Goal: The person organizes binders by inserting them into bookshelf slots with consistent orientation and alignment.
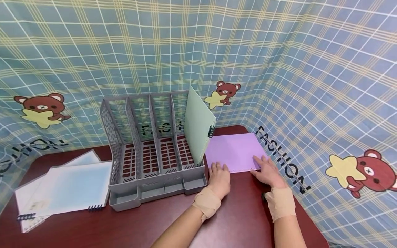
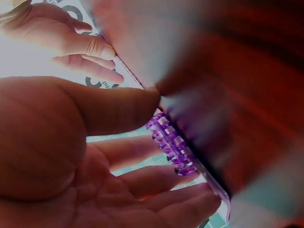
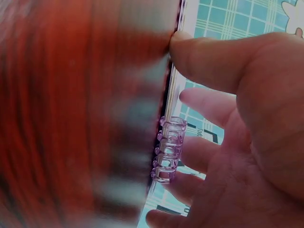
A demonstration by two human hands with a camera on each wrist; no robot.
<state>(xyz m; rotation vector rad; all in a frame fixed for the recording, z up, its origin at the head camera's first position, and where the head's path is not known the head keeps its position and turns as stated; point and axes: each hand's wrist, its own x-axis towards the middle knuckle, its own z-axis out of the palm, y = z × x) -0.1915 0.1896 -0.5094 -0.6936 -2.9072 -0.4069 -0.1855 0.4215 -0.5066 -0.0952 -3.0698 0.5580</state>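
Note:
A purple spiral notebook (image 1: pixel 234 150) lies flat on the table, with its bound edge towards me. My left hand (image 1: pixel 219 182) touches its near left corner, beside the grey file rack (image 1: pixel 155 179). In the left wrist view, the thumb meets the notebook's edge by the clear purple rings (image 2: pixel 173 145), and the loosely extended fingers reach along it. At the near right part my right hand (image 1: pixel 268 172) rests with spread fingers. The right wrist view shows its thumb at the edge above another set of rings (image 3: pixel 169 149), with the fingertips close along that edge.
A pale green spiral notebook (image 1: pixel 198 127) stands upright in the rack's rightmost slot, jutting forward. Several light-coloured spiral notebooks (image 1: pixel 80 186) lie overlapping left of the rack. Small trays (image 1: pixel 124 199) run along the rack's front. Plaid cloth (image 1: pixel 310 103) walls the back and right sides.

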